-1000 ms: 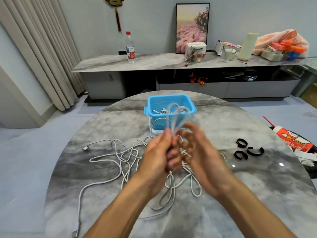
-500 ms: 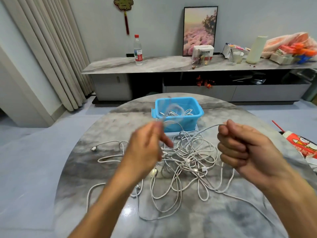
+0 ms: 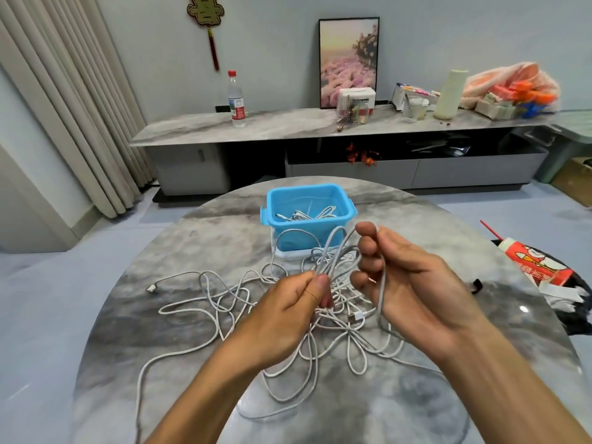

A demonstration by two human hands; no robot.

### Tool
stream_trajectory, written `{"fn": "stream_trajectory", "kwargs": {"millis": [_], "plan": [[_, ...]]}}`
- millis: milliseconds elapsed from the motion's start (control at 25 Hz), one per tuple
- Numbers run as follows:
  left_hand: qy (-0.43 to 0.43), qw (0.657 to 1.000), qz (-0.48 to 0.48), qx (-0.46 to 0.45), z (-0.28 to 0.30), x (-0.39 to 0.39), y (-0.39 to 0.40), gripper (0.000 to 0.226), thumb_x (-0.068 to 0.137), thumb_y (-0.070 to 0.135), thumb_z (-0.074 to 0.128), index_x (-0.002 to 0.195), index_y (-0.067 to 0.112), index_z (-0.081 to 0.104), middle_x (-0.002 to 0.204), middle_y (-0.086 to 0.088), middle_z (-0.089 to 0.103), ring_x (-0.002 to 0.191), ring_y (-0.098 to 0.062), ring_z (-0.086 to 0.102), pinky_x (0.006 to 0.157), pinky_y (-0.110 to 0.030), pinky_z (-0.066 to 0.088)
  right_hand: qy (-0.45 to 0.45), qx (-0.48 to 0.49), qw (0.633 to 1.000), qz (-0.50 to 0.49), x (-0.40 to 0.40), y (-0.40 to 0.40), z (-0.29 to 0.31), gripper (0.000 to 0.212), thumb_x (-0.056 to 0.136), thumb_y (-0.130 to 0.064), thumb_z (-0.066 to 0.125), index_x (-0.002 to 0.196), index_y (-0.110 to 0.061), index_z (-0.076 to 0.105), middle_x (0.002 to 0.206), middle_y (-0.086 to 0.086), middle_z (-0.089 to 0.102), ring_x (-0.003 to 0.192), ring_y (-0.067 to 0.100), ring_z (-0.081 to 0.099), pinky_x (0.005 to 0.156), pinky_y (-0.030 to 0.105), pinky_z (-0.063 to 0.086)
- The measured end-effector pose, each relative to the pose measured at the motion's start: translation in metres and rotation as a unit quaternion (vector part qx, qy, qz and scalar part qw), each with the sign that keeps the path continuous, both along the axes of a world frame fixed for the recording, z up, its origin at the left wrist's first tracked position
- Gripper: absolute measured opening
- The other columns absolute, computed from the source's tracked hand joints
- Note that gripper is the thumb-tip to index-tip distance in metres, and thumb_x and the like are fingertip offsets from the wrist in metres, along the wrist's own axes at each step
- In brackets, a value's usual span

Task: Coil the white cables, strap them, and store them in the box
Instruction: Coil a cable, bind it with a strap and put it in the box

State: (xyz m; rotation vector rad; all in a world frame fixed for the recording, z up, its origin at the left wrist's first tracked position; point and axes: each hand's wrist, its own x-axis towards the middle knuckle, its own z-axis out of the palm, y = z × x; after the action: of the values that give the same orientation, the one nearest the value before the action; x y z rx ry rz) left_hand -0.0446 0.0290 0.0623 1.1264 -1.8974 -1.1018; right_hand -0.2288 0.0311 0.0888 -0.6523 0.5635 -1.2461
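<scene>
So compared to half a second earlier, the two hands had been brought back together. The right hand (image 3: 413, 280), which had been pulled out wide to the right with a strand stretched across, was now close in beside the left hand (image 3: 288, 302), and the loops were gathered between them above the pile.

Counts: two hands, one blue box (image 3: 309, 216), one round marble surface (image 3: 160, 331). The white cables (image 3: 224, 302) were too tangled for an exact number to be given; one plug end (image 3: 151, 288) could be made out at the left of the pile and another connector (image 3: 358, 316) just under the hands. A few cables were already lying inside the box, which was sitting on its white lid (image 3: 290, 253) at the far side of the surface, just behind the tangle. One water bottle (image 3: 236, 100) and one framed flower picture (image 3: 348, 60) were seen on the sideboard (image 3: 288, 126) at the back.

Fingers: the left hand's fingers (image 3: 315, 285) were closed tight, the bottom of the cable loops (image 3: 333, 251) being pinched between thumb and forefinger. The right hand's fingers (image 3: 368, 248) were curled narrowly round the top of the same loops, with one strand running down across the palm to the pile below.
</scene>
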Motion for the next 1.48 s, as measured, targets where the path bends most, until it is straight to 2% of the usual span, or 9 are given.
{"fn": "stream_trajectory", "kwargs": {"millis": [120, 240, 480, 600, 880, 1120, 1320, 1400, 1480], "plan": [[-0.039, 0.995, 0.029, -0.083, -0.001, 0.006, -0.001, 0.035, 0.104, 0.025, 0.042, 0.072, 0.017, 0.051, 0.075, 0.006, 0.049, 0.072, -0.008, 0.049, 0.072, -0.025, 0.039, 0.116, 0.002, 0.993, -0.028, -0.004, -0.002, -0.005, 0.025, 0.083, -0.019, 0.06, 0.098, -0.014, 0.079, 0.074, -0.005, 0.059, 0.067, 0.007, 0.054, 0.066, 0.025, 0.051], [-0.052, 0.992, 0.039, -0.107, 0.0, 0.009, -0.003, 0.036, 0.104, 0.024, 0.042, 0.069, 0.023, 0.05, 0.077, 0.001, 0.058, 0.08, -0.012, 0.054, 0.076, -0.027, 0.04, 0.179, -0.005, 0.983, -0.05, -0.005, -0.002, -0.006, 0.027, 0.076, -0.022, 0.066, 0.098, -0.016, 0.08, 0.072, -0.005, 0.063, 0.065, 0.006, 0.055, 0.063, 0.022, 0.044], [0.137, 0.979, 0.131, 0.07, -0.008, -0.007, 0.001, 0.038, 0.105, 0.031, 0.038, 0.077, 0.011, 0.054, 0.071, -0.005, 0.07, 0.062, -0.025, 0.066, 0.065, -0.041, 0.055, 0.095, 0.033, 0.989, -0.109, 0.023, 0.004, -0.018, 0.02, 0.075, -0.01, 0.066, 0.092, -0.005, 0.076, 0.07, 0.006, 0.065, 0.059, 0.01, 0.062, 0.056, 0.022, 0.056], [0.198, 0.96, 0.13, 0.148, -0.015, -0.018, 0.005, 0.036, 0.106, 0.031, 0.036, 0.084, 0.009, 0.054, 0.064, -0.008, 0.067, 0.055, -0.023, 0.063, 0.052, -0.032, 0.051, 0.09, 0.029, 0.981, -0.168, 0.034, 0.007, -0.024, 0.027, 0.077, -0.01, 0.068, 0.102, 0.001, 0.069, 0.071, 0.008, 0.066, 0.06, 0.013, 0.065, 0.058, 0.023, 0.057], [0.276, 0.934, 0.025, 0.226, -0.019, -0.019, 0.007, 0.038, 0.101, 0.041, 0.041, 0.084, 0.011, 0.057, 0.053, -0.002, 0.04, 0.042, -0.015, 0.037, 0.059, -0.038, 0.052, 0.226, -0.065, 0.942, -0.238, 0.031, 0.005, -0.025, 0.012, 0.091, 0.002, 0.063, 0.094, -0.007, 0.07, 0.083, 0.012, 0.075, 0.073, 0.02, 0.072, 0.064, 0.024, 0.057], [0.307, 0.896, -0.029, 0.318, -0.016, -0.019, 0.01, 0.034, 0.096, 0.045, 0.046, 0.074, 0.021, 0.054, 0.054, 0.003, 0.03, 0.04, -0.008, 0.022, 0.04, -0.015, 0.027, 0.33, -0.096, 0.898, -0.276, 0.032, 0.003, -0.029, 0.022, 0.087, 0.001, 0.07, 0.092, -0.02, 0.075, 0.084, 0.001, 0.076, 0.074, 0.017, 0.069, 0.07, 0.027, 0.058], [0.299, 0.911, -0.003, 0.284, -0.015, -0.022, 0.01, 0.032, 0.09, 0.045, 0.047, 0.076, 0.017, 0.048, 0.054, 0.002, 0.028, 0.041, -0.009, 0.02, 0.04, -0.017, 0.023, 0.046, 0.052, 0.992, -0.101, 0.028, 0.002, -0.023, 0.024, 0.082, -0.027, 0.069, 0.101, -0.013, 0.072, 0.099, 0.008, 0.071, 0.089, 0.02, 0.068, 0.078, 0.035, 0.053], [0.262, 0.919, -0.044, 0.291, -0.015, -0.026, 0.018, 0.033, 0.094, 0.047, 0.046, 0.073, 0.022, 0.049, 0.055, 0.003, 0.026, 0.042, -0.008, 0.018, 0.041, -0.015, 0.02, 0.093, 0.056, 0.993, -0.039, 0.028, 0.003, -0.019, 0.03, 0.079, -0.04, 0.074, 0.094, -0.014, 0.073, 0.088, 0.012, 0.072, 0.086, 0.024, 0.07, 0.074, 0.037, 0.049], [0.244, 0.914, -0.086, 0.313, -0.014, -0.031, 0.026, 0.036, 0.097, 0.049, 0.046, 0.071, 0.024, 0.049, 0.055, 0.004, 0.025, 0.042, -0.007, 0.016, 0.042, -0.013, 0.018, 0.141, 0.069, 0.986, -0.057, 0.03, 0.001, -0.014, 0.033, 0.072, -0.045, 0.077, 0.076, -0.014, 0.066, 0.057, 0.006, 0.058, 0.06, 0.021, 0.064, 0.063, 0.034, 0.046]]}}
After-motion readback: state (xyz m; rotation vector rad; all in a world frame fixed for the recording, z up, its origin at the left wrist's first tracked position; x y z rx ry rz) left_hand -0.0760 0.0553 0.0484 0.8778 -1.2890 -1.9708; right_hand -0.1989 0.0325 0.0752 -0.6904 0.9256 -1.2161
